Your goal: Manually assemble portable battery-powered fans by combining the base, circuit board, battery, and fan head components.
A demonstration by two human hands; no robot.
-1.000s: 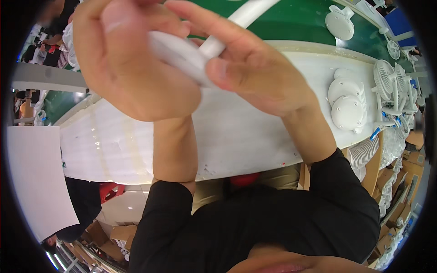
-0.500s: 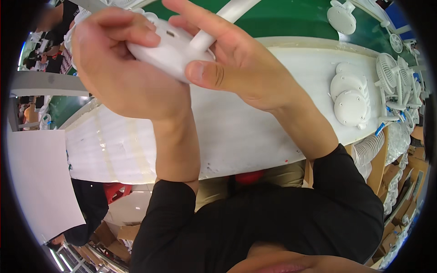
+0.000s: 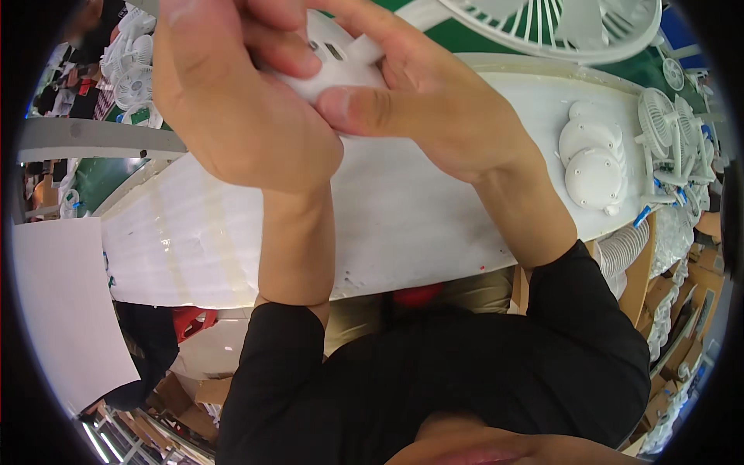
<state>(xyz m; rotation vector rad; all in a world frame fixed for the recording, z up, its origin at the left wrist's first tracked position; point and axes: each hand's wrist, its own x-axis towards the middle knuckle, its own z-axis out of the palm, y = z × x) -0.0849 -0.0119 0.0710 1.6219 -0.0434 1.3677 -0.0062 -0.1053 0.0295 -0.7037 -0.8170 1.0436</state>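
Observation:
Both hands hold a small white desk fan near the top of the view, above the table's far part. Its rounded base (image 3: 353, 74), with a small dark slot, sits between my hands. My left hand (image 3: 240, 101) is closed around the base's left side, fingers bent over it. My right hand (image 3: 438, 108) grips the right side, thumb pressed on the near edge. From the base a white stem (image 3: 418, 14) runs up and right to the fan's ribbed round grille (image 3: 535, 35), cut off by the upper edge. Some left fingertips are out of view.
A white padded tabletop (image 3: 411, 217) lies below my hands. Several round white bases (image 3: 594, 178) are grouped at its right. Beyond them stand white fans (image 3: 659, 124), and more fans (image 3: 133, 85) are at far left. A grey metal bar (image 3: 93, 139) crosses at left, above a white sheet (image 3: 70, 302).
Both hands have shifted slightly right and upward with the fan. Its base has turned, and the ribbed grille has come into view at upper right.

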